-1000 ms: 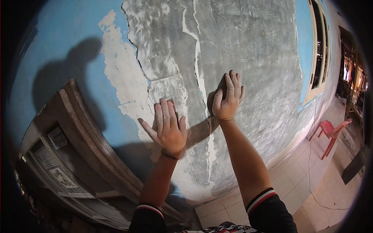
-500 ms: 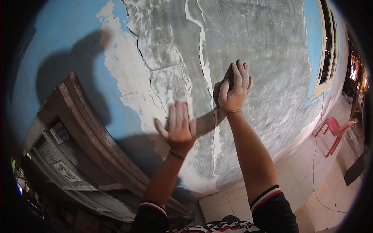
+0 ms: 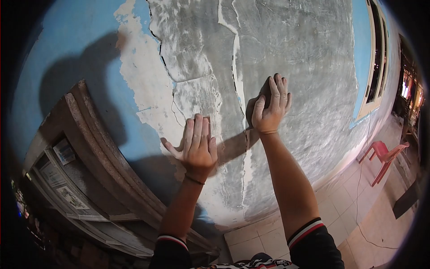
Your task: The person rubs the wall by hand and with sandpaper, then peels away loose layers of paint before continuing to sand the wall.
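Note:
Straight ahead stands a cracked wall, grey plaster with white patches and blue paint at its sides. My left hand lies flat against the white patched part, fingers spread and pointing up, a dark band at its wrist. Further right and a bit higher, my right hand rests on the grey plaster with its fingers stretched out. White dust coats the fingers of both hands. A long crack with a white edge runs down the wall between them. Neither hand holds anything.
At the lower left is a wooden door or cabinet with panels. A framed window is set in the wall at the right. On the tiled floor stand a red plastic chair and, near it, a thin cable.
My left hand has shifted slightly left over the wall and is sharper now. My right hand has stayed almost in the same place. The view has moved a little.

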The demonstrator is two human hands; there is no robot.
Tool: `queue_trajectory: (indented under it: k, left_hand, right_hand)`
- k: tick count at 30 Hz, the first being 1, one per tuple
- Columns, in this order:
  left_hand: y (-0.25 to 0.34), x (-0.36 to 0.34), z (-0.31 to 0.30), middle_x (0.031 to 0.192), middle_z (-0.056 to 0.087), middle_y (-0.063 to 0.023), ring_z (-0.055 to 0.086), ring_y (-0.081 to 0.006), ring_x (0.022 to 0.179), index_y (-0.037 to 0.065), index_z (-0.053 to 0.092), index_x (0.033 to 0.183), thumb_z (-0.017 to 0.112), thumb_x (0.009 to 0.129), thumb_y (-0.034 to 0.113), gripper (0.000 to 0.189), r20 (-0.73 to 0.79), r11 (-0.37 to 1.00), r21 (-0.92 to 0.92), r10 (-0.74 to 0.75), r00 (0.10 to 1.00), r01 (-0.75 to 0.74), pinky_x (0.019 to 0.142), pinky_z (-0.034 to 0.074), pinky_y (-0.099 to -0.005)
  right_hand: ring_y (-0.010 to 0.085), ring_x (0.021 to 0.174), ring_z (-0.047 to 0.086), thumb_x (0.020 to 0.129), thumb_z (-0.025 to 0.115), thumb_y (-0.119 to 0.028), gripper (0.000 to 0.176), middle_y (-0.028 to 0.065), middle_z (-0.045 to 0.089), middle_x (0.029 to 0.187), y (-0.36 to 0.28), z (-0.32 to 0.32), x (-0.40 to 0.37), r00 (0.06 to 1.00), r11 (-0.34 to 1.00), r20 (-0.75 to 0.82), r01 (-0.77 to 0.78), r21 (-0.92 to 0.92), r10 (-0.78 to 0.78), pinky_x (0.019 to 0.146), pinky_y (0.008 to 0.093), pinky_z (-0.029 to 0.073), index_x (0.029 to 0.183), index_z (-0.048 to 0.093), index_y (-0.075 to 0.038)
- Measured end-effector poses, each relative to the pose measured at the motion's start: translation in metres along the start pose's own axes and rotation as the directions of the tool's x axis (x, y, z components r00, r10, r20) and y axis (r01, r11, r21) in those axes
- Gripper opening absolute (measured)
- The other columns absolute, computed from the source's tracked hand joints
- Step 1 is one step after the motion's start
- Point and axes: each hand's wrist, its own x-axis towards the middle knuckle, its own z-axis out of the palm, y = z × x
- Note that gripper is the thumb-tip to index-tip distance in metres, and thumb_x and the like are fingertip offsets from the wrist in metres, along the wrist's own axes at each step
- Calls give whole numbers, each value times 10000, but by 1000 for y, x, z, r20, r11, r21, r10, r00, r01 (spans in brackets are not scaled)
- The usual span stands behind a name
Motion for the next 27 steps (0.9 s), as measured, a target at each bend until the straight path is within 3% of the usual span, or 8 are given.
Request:
queue_trajectory:
  k: [4, 7, 10, 16, 20, 23, 27]
  left_hand:
    - [-14, 58, -13, 1395, 428, -16, 371, -158, 1302, 132, 472, 1315, 460, 889, 298, 458, -20, 993, 119, -22, 1000, 24, 1058, -72, -573]
    - [-7, 50, -24, 1416, 398, -1, 357, -150, 1311, 128, 441, 1337, 475, 887, 308, 486, 51, 980, 186, -78, 996, 68, 1052, -62, -573]
    - [-7, 15, -22, 1400, 417, 8, 365, -148, 1306, 128, 459, 1321, 498, 873, 293, 478, 74, 971, 238, -24, 997, 6, 1045, -46, -585]
    - [-8, 49, -26, 1417, 383, 26, 347, -149, 1314, 140, 475, 1301, 552, 835, 300, 499, 83, 975, 214, 47, 995, -64, 1044, 29, -585]
    - [-2, -3, -23, 1408, 396, 22, 355, -151, 1307, 141, 517, 1266, 555, 825, 267, 461, 137, 988, 144, 30, 990, -50, 1047, 61, -574]
    - [-3, -6, -19, 1402, 403, 43, 348, -149, 1311, 142, 526, 1261, 549, 828, 252, 447, 98, 991, 126, 27, 995, -39, 1050, 43, -563]
    - [-6, 42, -24, 1400, 403, 76, 335, -148, 1320, 146, 517, 1274, 552, 834, 260, 456, 66, 987, 157, 8, 998, -18, 1043, 25, -550]
  right_hand:
    - [288, 1333, 320, 752, 486, -186, 533, 72, 431, 1386, 1, 2, 2, 1000, 1000, -3, 9, 5, -9, 1063, 559, 110, 1279, 502, -111]
    - [285, 1334, 319, 752, 488, -190, 531, 71, 429, 1387, 1, 0, 1, 1000, 1000, 2, 1, -1, -1, 1062, 559, 112, 1277, 504, -114]
    - [280, 1335, 319, 753, 488, -193, 529, 70, 429, 1388, -1, 0, 1, 1000, 1000, 9, -10, 8, 10, 1061, 560, 116, 1276, 506, -118]
    - [273, 1334, 323, 747, 495, -190, 533, 64, 430, 1387, 2, 2, 0, 1000, 1000, -8, -6, 3, 6, 1063, 554, 125, 1276, 507, -125]
    - [270, 1335, 322, 741, 498, -185, 537, 61, 430, 1387, 0, -1, 0, 1000, 1000, 15, -24, 1, 24, 1066, 550, 124, 1274, 508, -127]
    - [270, 1335, 322, 741, 499, -185, 535, 63, 429, 1388, 2, 1, -1, 1000, 1000, 0, -14, 2, 14, 1065, 550, 125, 1273, 509, -126]
    - [275, 1334, 323, 745, 498, -188, 532, 67, 428, 1388, 3, 1, 1, 1000, 1000, -5, -10, -5, 10, 1064, 551, 128, 1272, 509, -124]
